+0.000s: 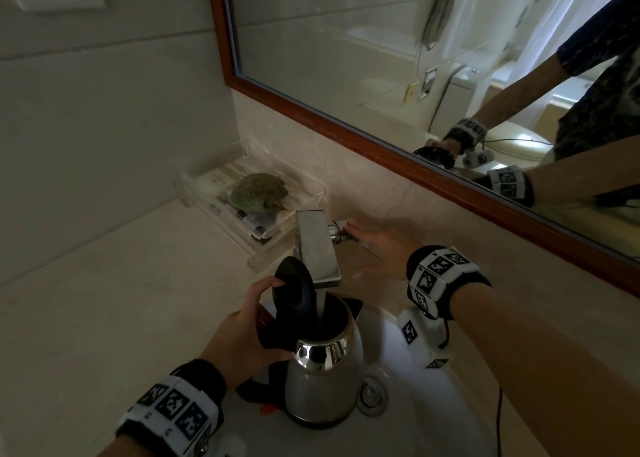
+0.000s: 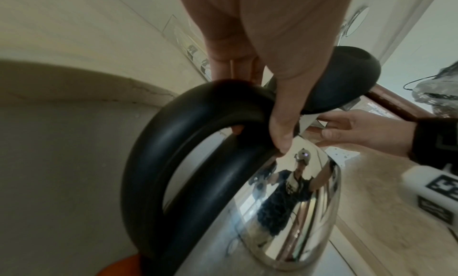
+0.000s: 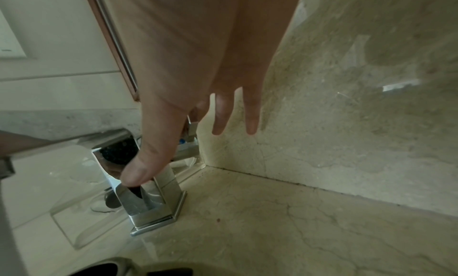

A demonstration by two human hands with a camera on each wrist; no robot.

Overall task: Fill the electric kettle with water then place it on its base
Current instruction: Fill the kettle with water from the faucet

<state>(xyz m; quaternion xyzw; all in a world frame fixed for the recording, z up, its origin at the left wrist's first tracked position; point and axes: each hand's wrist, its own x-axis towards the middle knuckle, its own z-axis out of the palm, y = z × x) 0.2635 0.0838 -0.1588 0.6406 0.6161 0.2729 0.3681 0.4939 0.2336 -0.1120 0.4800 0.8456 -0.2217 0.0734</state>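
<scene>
A steel electric kettle (image 1: 325, 380) with a black handle (image 2: 161, 153) stands in the white sink (image 1: 422, 415), its black lid (image 1: 294, 283) tipped open. A stream of water (image 1: 322, 306) runs from the flat chrome faucet (image 1: 317, 245) into the kettle's mouth. My left hand (image 1: 256, 321) grips the top of the handle, thumb by the lid hinge. My right hand (image 1: 374, 248) is held flat with straight fingers just right of the faucet, fingertips at its side lever (image 1: 341, 231). In the right wrist view the thumb (image 3: 141, 168) hangs in front of the faucet base (image 3: 153, 202).
A clear tray (image 1: 270, 245) with a green lump (image 1: 258, 193) and small packets sits left of the faucet on the marble counter (image 1: 121, 300). A wood-framed mirror (image 1: 381, 144) runs along the back wall. The drain (image 1: 372, 394) lies right of the kettle.
</scene>
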